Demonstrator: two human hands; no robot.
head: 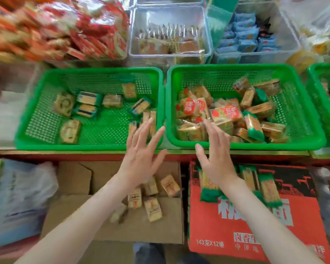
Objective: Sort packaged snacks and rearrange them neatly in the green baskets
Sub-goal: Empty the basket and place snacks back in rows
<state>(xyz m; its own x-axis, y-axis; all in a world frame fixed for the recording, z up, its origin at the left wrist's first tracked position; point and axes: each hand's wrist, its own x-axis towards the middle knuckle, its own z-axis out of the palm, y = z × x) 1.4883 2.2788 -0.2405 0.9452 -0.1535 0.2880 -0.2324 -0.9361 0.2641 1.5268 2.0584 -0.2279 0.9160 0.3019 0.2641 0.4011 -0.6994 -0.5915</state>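
two green perforated plastic baskets sit side by side on the red-edged shelf, long axes running left-right. left green basket (pixel 36 138) holds a sparse scatter of small clear-wrapped snack packets (pixel 112 101), pointing in mixed directions, several upright against its right wall. right green basket (pixel 303 141) holds a loose heap of packets; the red-labelled snack packets (pixel 231 112) show red chinese print, blurred, partly "红枣". one long green-ended snack packet (pixel 252 125) lies with its long axis toward the camera.

left hand (pixel 141 155) fingers spread, holding nothing, over the left basket's near right corner. right hand (pixel 214 151) open, fingers loosely together, fingertips at a packet in the heap; contact cannot be told.

below, red cardboard carton (pixel 236 225) reads "143克x12桶".
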